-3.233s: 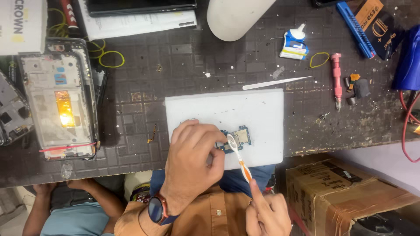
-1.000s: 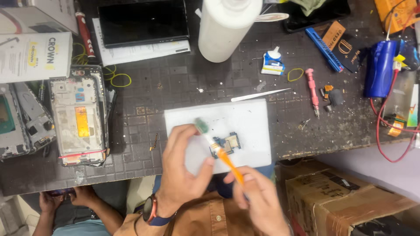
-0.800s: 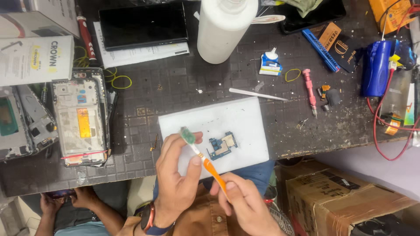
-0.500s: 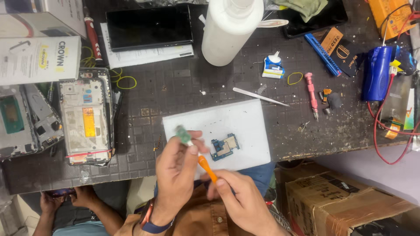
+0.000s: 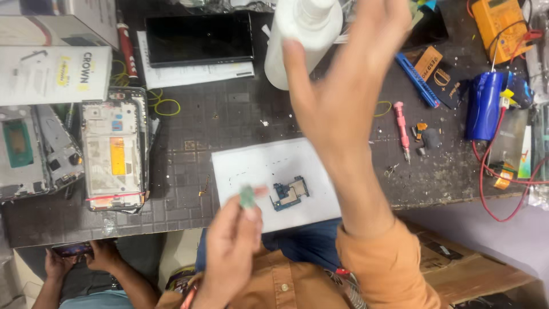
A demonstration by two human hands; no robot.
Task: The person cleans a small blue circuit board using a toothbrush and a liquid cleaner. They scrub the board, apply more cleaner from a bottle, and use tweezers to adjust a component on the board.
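The right hand (image 5: 343,86) is raised over the bench, fingers spread and holding nothing, its fingertips beside the white bottle (image 5: 302,34). Below it lies the white pad (image 5: 251,166), bearing the blue board (image 5: 289,193). The left hand (image 5: 229,252), just left of the board, pinches a green brush head (image 5: 247,195).
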